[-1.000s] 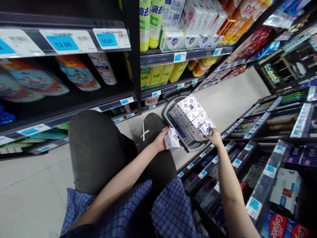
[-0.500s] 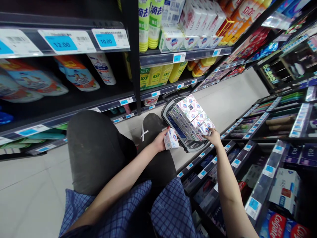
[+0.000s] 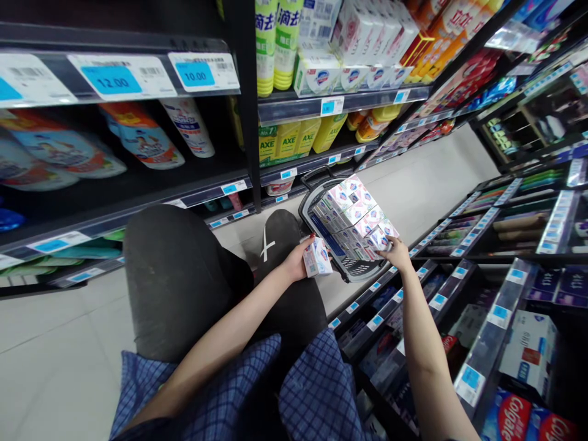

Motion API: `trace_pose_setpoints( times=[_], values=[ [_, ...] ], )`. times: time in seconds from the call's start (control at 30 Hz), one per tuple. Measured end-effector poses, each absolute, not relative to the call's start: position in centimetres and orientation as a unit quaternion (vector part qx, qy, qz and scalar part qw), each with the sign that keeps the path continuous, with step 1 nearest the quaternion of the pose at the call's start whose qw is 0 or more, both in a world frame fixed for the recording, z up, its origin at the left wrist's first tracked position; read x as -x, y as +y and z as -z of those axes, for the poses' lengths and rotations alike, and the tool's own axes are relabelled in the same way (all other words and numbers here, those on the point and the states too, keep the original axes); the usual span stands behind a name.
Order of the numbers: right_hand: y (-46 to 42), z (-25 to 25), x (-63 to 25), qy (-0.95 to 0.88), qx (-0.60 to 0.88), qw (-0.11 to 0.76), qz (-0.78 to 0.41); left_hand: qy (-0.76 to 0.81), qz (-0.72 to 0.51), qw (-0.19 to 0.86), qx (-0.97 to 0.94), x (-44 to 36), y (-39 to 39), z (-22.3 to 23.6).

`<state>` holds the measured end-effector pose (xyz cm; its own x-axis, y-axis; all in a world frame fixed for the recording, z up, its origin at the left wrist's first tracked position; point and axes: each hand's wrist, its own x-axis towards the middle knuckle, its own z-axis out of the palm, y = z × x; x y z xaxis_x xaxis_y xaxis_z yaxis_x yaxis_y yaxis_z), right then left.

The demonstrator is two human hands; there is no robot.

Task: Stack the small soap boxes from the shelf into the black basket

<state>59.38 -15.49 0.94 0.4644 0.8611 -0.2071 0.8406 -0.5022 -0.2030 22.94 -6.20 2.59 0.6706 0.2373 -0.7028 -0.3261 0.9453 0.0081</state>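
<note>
I crouch in a shop aisle. My left hand point(image 3: 296, 260) is closed round a small white soap box point(image 3: 318, 257), held just left of a dark shopping basket point(image 3: 316, 207) on the floor. The basket holds several stacked white soap boxes point(image 3: 351, 208). My right hand point(image 3: 395, 253) grips the nearest box of that stack point(image 3: 378, 239) at the basket's near right corner.
Shelves line both sides: bottles, pouches and AXE packs point(image 3: 289, 139) on the left, toothpaste boxes point(image 3: 514, 416) and small goods on the right. Blue price tags point(image 3: 110, 79) run along the shelf edges. My dark-trousered knees point(image 3: 179, 275) are in front of me. Pale floor tiles point(image 3: 427, 184) stretch ahead.
Almost nothing: both hands stay where they were on their boxes, and the view has shifted very slightly.
</note>
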Motion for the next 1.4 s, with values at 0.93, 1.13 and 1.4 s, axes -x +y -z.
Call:
trace_pose_setpoints(
  times=[0.93, 1.13, 1.4],
  values=[
    [-15.2, -6.6, -36.1, -0.621, 0.677, 0.233, -0.319, 0.166, -0.181, 0.969, -0.007, -22.9, -6.8, -1.1],
    [-15.5, -7.0, -36.0, -0.616, 0.679, 0.256, -0.307, 0.138, -0.156, 0.978, -0.002, -23.0, -7.0, -0.8],
    [-16.0, -5.8, -37.9, -0.509, 0.647, 0.370, -0.430, 0.206, -0.131, 0.968, -0.055, -22.7, -7.3, 0.1]
  ],
)
